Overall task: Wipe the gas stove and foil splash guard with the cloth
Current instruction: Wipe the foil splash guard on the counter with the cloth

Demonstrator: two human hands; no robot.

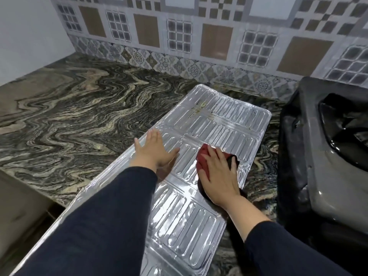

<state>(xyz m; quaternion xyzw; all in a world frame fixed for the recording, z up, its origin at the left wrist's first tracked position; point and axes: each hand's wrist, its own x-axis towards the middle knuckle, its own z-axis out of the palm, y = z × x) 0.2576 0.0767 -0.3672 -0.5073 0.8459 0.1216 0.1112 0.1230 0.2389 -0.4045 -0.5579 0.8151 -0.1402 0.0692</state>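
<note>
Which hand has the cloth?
The right hand, pressed on the red cloth; the left hand lies flat and bare on the foil splash guard.

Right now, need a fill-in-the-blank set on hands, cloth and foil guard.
The foil splash guard lies ____ on the countertop.
The right hand presses a ____ cloth onto it.
The left hand lies on the ____, holding nothing.
The gas stove stands on the person's ____ side.
Missing: flat, red, guard, right.

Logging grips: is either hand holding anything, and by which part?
Nothing is gripped. The right hand presses flat on top of the cloth; the left hand rests flat on the foil guard.
</note>
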